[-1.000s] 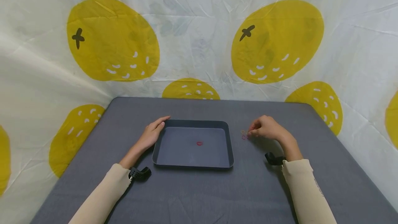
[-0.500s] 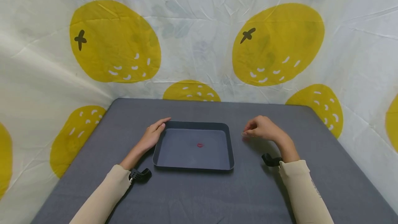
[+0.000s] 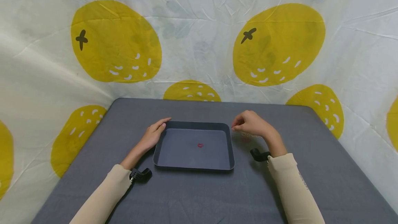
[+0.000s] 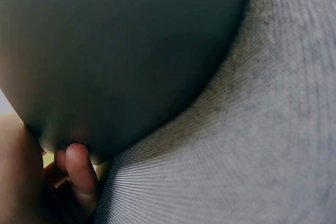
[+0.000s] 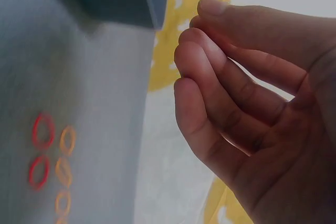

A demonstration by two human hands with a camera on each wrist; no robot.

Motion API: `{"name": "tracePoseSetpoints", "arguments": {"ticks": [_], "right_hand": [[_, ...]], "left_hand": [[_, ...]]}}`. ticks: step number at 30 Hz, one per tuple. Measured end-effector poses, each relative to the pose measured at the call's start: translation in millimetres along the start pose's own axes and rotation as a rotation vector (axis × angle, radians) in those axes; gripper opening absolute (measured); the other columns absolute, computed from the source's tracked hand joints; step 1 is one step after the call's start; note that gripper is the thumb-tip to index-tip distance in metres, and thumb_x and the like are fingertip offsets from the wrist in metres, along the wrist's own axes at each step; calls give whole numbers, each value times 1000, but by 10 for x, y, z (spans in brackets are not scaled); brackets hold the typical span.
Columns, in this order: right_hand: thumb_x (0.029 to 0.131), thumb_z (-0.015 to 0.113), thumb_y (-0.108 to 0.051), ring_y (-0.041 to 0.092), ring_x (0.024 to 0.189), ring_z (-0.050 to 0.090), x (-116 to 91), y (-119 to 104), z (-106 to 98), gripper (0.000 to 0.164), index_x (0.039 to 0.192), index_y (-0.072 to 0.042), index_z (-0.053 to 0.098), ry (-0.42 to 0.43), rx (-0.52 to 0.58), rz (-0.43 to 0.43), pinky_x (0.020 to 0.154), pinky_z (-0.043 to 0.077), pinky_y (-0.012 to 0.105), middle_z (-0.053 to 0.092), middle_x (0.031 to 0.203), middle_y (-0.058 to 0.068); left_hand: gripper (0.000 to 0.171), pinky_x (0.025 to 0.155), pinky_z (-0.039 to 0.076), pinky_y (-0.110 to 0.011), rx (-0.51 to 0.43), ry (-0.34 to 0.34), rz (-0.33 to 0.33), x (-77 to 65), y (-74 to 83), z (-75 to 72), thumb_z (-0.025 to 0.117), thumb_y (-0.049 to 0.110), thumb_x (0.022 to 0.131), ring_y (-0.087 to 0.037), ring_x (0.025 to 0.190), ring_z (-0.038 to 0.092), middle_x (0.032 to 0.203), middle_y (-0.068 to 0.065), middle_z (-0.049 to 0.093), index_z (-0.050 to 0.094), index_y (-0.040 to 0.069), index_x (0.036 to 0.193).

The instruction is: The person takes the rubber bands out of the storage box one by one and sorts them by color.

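A dark grey rectangular tray (image 3: 183, 155) lies on the table, with a small red rubber band (image 3: 200, 145) on its floor. My left hand (image 3: 151, 137) holds the tray's far left corner, thumb at the rim. In the left wrist view, the tray's dark wall (image 4: 136, 66) fills much of the picture. Just beyond the right rim hovers my right hand (image 3: 252, 124), thumb and forefinger tips together; I cannot tell whether a band is between them. Below it, red bands (image 5: 34, 132) and several orange bands (image 5: 61, 141) lie in two rows.
The table (image 3: 186, 196) has a grey cloth cover. Behind it hangs a pale curtain (image 3: 199, 44) with large yellow fruit shapes. A black wrist camera (image 3: 259, 155) sits below the right hand, and another black camera (image 3: 141, 175) is on the left wrist.
My right hand has risen from the rubber bands and moved left to the tray's right rim, uncovering orange bands. The left hand and the tray have stayed in place.
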State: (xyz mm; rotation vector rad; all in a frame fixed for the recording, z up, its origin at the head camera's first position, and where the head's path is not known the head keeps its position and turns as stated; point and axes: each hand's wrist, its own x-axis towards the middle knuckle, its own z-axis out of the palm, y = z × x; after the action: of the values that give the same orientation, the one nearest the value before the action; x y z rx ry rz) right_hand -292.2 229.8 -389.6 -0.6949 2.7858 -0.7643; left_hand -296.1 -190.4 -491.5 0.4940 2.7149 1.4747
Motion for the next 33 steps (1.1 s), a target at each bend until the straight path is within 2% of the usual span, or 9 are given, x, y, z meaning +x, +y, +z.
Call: {"name": "tracePoseSetpoints", "arguments": {"ticks": [9, 17, 26, 33], "right_hand": [[94, 76, -15, 17, 80, 70, 204, -318, 97, 12, 101, -7, 81, -31, 69, -67, 73, 57, 33, 79, 91, 1], [95, 73, -13, 9, 78, 69, 431, -526, 292, 11, 99, -6, 81, -82, 90, -147, 71, 56, 30, 80, 93, 6], [93, 76, -13, 8, 79, 69, 566, -598, 529, 10, 99, -6, 80, -135, 100, -175, 73, 56, 28, 79, 91, 0], [89, 80, -11, 5, 75, 69, 619, -561, 664, 3, 91, -11, 80, -198, 94, -148, 71, 56, 26, 78, 85, -3]], "left_hand": [[45, 121, 32, -62, -7, -1, 1, 9, 12, -5, 37, 31, 114, -37, 152, 38, 163, -10, 45, 49, 20, 156], [44, 121, 32, -62, 5, 9, 5, 8, -6, -6, 37, 31, 114, -36, 152, 39, 162, -10, 45, 49, 22, 156], [44, 121, 33, -61, -1, 8, 10, 9, -16, -2, 38, 29, 114, -37, 152, 39, 162, -10, 46, 49, 21, 156], [45, 120, 33, -62, -3, 3, 9, 20, -17, 6, 38, 30, 114, -38, 152, 38, 163, -11, 45, 48, 18, 157]]}}
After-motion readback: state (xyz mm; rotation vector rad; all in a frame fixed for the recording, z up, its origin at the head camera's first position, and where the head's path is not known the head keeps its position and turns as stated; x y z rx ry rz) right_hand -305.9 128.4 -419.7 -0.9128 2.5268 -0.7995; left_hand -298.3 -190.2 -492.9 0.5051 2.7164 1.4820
